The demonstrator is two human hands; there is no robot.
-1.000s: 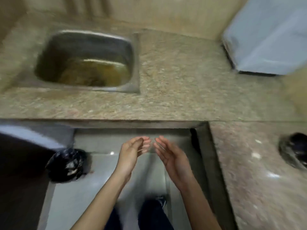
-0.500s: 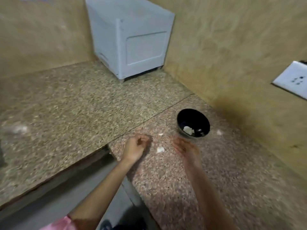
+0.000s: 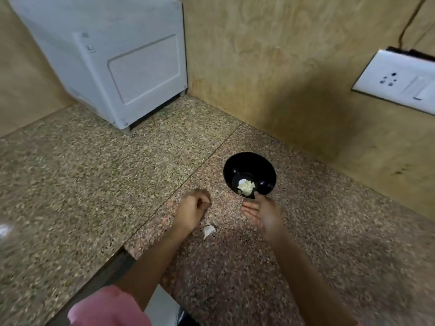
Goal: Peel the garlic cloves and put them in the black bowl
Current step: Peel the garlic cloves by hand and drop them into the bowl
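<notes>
A black bowl (image 3: 249, 174) stands on the speckled granite counter near the wall, with pale peeled garlic (image 3: 246, 185) lying in its bottom. My right hand (image 3: 263, 211) is just in front of the bowl, fingers spread, its thumb touching the near rim. My left hand (image 3: 191, 211) rests on the counter to the left, curled into a loose fist; whether it holds anything is hidden. A white garlic clove (image 3: 208, 230) lies on the counter between my wrists.
A white box-shaped appliance (image 3: 113, 60) stands in the far corner of the counter (image 3: 82, 175). A white wall socket (image 3: 397, 82) with a cable sits on the right wall. The counter's front edge drops away at lower left.
The view swung from the sink and floor to the corner counter. My hands moved from over the floor onto the counter; my right hand has come up to the bowl's rim.
</notes>
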